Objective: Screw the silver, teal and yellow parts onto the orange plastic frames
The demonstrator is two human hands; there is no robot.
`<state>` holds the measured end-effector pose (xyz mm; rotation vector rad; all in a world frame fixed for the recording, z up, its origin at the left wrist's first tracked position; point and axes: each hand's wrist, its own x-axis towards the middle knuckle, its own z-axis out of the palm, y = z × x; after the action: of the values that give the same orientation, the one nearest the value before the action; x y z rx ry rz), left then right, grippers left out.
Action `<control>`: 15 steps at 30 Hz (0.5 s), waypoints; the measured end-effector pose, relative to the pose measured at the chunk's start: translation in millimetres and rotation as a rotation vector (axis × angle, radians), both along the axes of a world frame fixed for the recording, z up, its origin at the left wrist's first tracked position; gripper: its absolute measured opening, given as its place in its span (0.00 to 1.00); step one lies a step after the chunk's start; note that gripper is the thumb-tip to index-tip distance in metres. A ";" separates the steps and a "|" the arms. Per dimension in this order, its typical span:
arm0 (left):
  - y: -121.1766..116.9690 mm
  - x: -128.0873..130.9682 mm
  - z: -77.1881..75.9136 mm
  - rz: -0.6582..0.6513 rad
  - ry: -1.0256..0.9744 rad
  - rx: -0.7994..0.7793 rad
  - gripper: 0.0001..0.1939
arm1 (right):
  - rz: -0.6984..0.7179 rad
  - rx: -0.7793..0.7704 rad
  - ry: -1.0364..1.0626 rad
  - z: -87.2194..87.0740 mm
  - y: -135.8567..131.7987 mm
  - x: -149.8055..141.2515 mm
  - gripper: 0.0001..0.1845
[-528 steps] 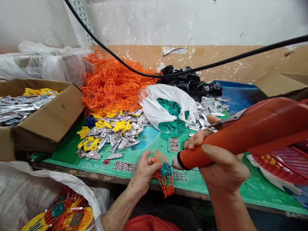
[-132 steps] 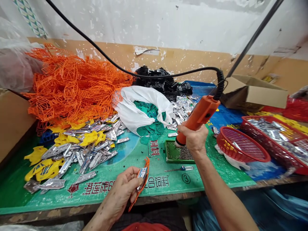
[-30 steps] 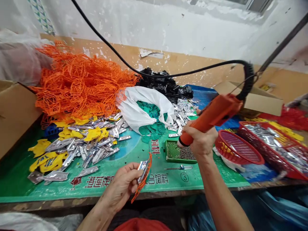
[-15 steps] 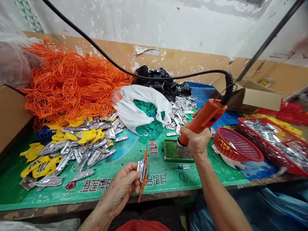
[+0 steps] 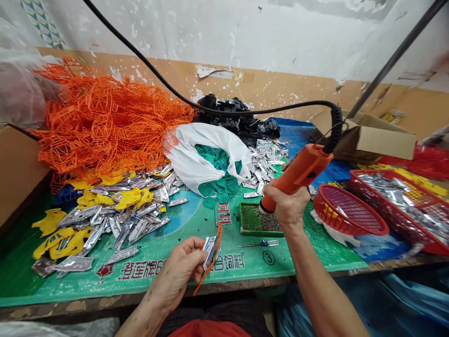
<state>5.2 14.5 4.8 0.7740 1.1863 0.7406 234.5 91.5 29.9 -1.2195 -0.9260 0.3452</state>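
Between thumb and fingers of my left hand [image 5: 182, 269] is a small plastic assembly: a silver part with a blue and white sticker [image 5: 209, 250], joined to a thin orange frame [image 5: 218, 241]. My right hand [image 5: 290, 206] is wrapped round an orange electric screwdriver [image 5: 298, 173], its cord rising from the back end. The tool's nose points down at a green tray [image 5: 247, 231] of small screws; its bit is hidden. A hand screwdriver [image 5: 268, 243] with a clear handle lies in front of the tray.
Orange frames [image 5: 112, 121] are heaped at the back left, above silver and yellow parts [image 5: 129, 199]. A white bag [image 5: 189, 164] holds green pieces. Black parts [image 5: 228, 117] lie behind it. Red baskets [image 5: 351, 206] and a cardboard box [image 5: 382, 140] stand right. The black cord [image 5: 210, 112] hangs across.
The silver and orange assembly has turned in my left hand, its orange frame now leaning more to the right at the top. The electric screwdriver has stayed over the screw tray.
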 end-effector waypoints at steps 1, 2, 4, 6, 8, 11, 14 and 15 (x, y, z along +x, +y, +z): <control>0.3 -0.3 -0.2 -0.012 0.023 0.016 0.07 | -0.001 -0.001 -0.001 -0.1 0.0 -0.2 0.11; 0.5 -0.7 -0.4 -0.025 0.042 0.029 0.07 | -0.002 -0.002 -0.003 -0.2 0.0 -0.4 0.11; 1.2 -1.6 -0.4 -0.059 0.073 0.046 0.07 | -0.009 -0.003 -0.006 -0.5 -0.1 -0.5 0.11; 2.2 -2.5 1.1 -0.100 0.091 0.045 0.08 | -0.017 -0.003 -0.009 -0.6 0.1 -0.4 0.11; 3.3 -2.8 4.0 -0.127 0.094 0.040 0.09 | -0.026 -0.003 -0.009 -0.5 0.6 -0.1 0.12; 5.2 -2.7 7.9 -0.147 0.070 0.007 0.10 | -0.036 -0.007 -0.009 0.4 1.3 -0.3 0.12; 7.6 -3.0 8.8 -0.170 0.028 -0.032 0.09 | -0.042 -0.019 -0.010 1.0 1.1 -1.2 0.12; 8.6 -3.5 8.8 -0.176 0.023 -0.037 0.08 | -0.043 -0.022 -0.010 0.9 1.0 -1.2 0.12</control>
<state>1.7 23.1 13.6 0.8462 1.1332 0.5640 233.2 92.5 30.8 -1.2607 -0.9055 0.3161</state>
